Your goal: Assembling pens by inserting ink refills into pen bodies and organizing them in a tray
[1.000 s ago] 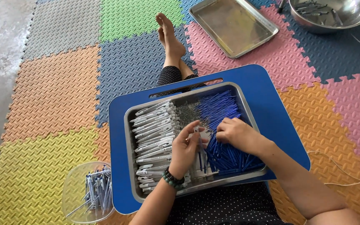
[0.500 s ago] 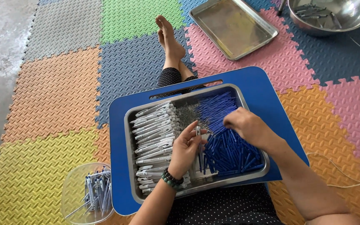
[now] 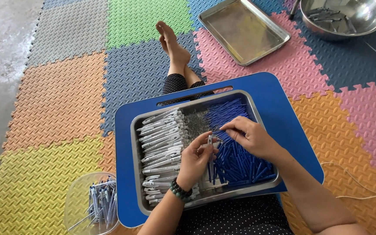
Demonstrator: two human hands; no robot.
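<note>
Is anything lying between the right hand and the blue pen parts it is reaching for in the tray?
Nothing visible does. The right hand rests directly on the pile of blue pen parts in the metal tray, fingertips touching them. The left hand, holding a grey pen piece, sits beside it, not across it.

Your left hand (image 3: 195,160) comes up from the lower edge of the view, forearm angled up and to the right, wrist bent slightly back and ringed by a dark bead bracelet. Its fingers are curled, with thumb and forefinger pinched together at the top of the hand. Your right hand (image 3: 250,137) enters from the lower right, the bare forearm running diagonally up and left. That hand lies palm down, knuckles up, fingers reaching left, with forefinger and thumb drawn together at their tips. The two sets of fingertips sit just beside each other, nearly meeting.
</note>
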